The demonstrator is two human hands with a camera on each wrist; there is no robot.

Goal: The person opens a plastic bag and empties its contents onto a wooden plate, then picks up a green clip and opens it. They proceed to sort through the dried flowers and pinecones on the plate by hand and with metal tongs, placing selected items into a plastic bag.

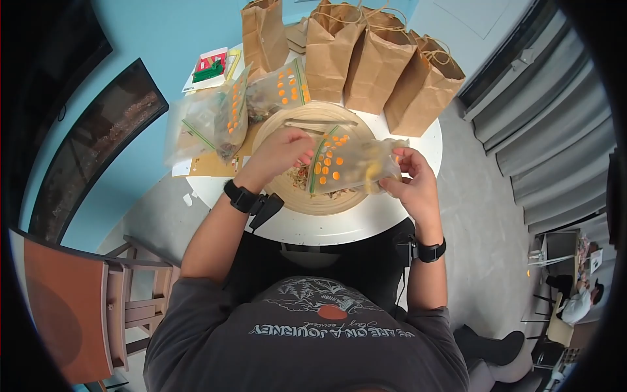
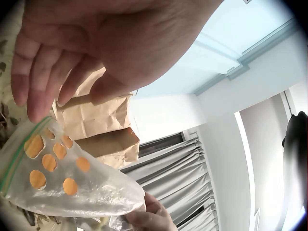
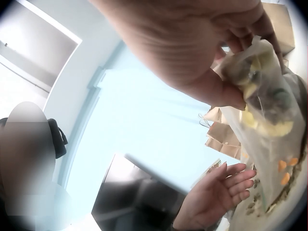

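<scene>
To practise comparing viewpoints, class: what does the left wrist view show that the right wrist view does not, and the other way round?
Only the left wrist view shows grey curtains. Only the right wrist view shows a dark panel. Both show brown paper bags, the left hand, and the right hand gripping the plastic bag.

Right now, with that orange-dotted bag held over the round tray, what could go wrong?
The bag might slip: the right hand pinches one end of the dotted bag, while the left hand doesn't appear to grip it.

I can't tell whether the green zip strip is sealed; if not, contents could spill onto the round tray and mix with the loose bits there.
</scene>
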